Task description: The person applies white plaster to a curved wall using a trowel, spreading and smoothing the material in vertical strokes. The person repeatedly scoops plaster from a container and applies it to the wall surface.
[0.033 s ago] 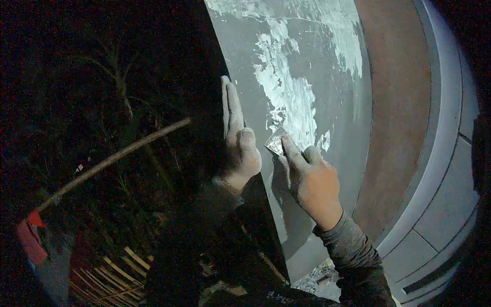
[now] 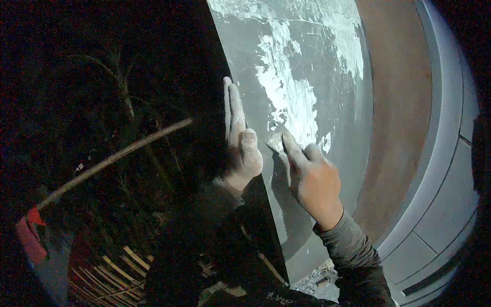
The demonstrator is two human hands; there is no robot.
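A grey wall (image 2: 342,133) with a dark outer edge rises before me, and ragged white putty (image 2: 294,97) is spread over its middle and top. My right hand (image 2: 314,179) grips a putty knife (image 2: 275,141), its forefinger stretched along the blade. That small blade lies against the wall at the lower end of the white patch; the handle is hidden in my fist. At the wall's left edge stands my left hand (image 2: 240,133), dusted white, its fingers straight and together and its thumb apart. It holds nothing that I can see.
Right of the wall runs a brown band (image 2: 396,112), then a pale curved border (image 2: 434,169) and grey panels (image 2: 434,230). Crumbled debris (image 2: 317,281) lies below. On the dark left are a long pole (image 2: 117,156), a red cloth (image 2: 33,238), wooden slats (image 2: 115,276) and plants (image 2: 120,82).
The putty knife's blade has tilted slightly, and my right hand has shifted only a little. My left hand keeps its place at the wall's edge.
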